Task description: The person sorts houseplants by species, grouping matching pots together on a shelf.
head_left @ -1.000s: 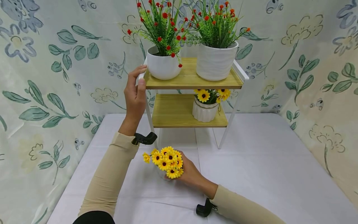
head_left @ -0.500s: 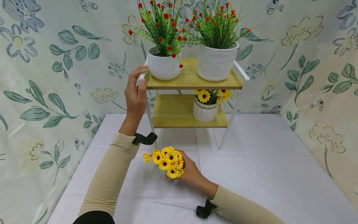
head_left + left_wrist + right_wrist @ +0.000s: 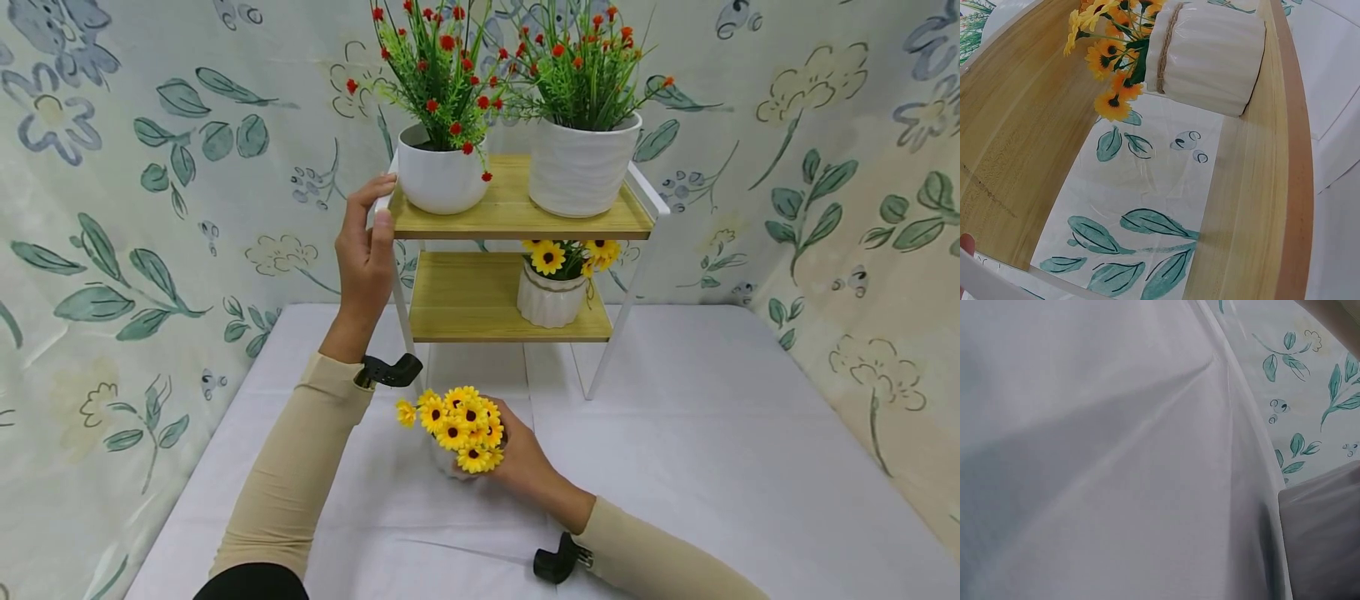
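My left hand (image 3: 365,254) grips the white frame at the left end of a two-tier wooden shelf (image 3: 517,223), thumb in front. In the left wrist view a fingertip (image 3: 967,243) shows beside the white rail. On the table side, my right hand (image 3: 517,450) holds a small pale flowerpot (image 3: 446,461) of yellow flowers (image 3: 463,427) in front of the shelf. The blooms hide most of that pot and the fingertips. Whether the pot touches the table cannot be told. A second white pot (image 3: 551,297) with yellow flowers stands on the lower tier's right side.
Two white pots, a rounded one (image 3: 441,179) and a wider one (image 3: 581,167), bear red-flowered plants on the upper tier. White cloth (image 3: 697,433) covers the table. A leaf-patterned backdrop (image 3: 187,208) rises behind and at both sides.
The right hand has shifted slightly to the right and toward the shelf, and the flowerpot has moved with it. My left hand keeps its hold on the frame.
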Demonstrator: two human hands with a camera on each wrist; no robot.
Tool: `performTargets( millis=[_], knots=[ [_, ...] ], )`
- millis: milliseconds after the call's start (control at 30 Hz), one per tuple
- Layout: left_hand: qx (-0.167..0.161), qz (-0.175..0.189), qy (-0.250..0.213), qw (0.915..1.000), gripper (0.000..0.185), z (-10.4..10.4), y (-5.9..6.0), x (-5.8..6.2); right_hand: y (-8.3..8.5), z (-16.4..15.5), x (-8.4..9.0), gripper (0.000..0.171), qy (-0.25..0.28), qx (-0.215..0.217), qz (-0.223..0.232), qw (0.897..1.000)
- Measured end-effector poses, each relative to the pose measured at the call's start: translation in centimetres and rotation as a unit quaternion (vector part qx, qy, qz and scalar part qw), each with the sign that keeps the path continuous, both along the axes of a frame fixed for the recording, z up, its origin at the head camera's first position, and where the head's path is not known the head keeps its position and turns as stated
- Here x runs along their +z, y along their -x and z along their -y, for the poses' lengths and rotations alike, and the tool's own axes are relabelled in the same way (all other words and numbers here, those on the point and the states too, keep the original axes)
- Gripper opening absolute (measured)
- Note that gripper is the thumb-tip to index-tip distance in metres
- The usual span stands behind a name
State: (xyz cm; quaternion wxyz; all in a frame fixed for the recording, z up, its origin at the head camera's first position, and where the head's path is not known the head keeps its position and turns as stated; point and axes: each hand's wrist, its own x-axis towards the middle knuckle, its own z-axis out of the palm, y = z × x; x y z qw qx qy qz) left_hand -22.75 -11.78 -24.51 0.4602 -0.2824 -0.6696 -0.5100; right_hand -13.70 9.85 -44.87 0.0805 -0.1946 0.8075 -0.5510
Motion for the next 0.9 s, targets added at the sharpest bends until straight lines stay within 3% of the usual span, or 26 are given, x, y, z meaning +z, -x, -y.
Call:
performTargets(
  millis=[500, 767, 900],
  knots=[
    [0.007, 0.03, -0.01, 0.9995, 0.038, -0.3, -0.2, 0.1, 0.4, -1.4, 1.3, 0.086, 0.019, -0.046, 0.003, 0.999],
    [0.007, 0.01, 0.003, 0.9999, 0.035, -0.1, -0.2, 0.0, -0.8, -1.2, 6.9, 0.082, 0.032, -0.056, 0.018, 0.998],
    [0.006, 0.006, 0.002, 1.0, 0.035, -0.1, -0.1, 0.0, -0.8, -1.1, 8.5, 0.08, 0.023, -0.065, 0.012, 0.998]
  ],
)
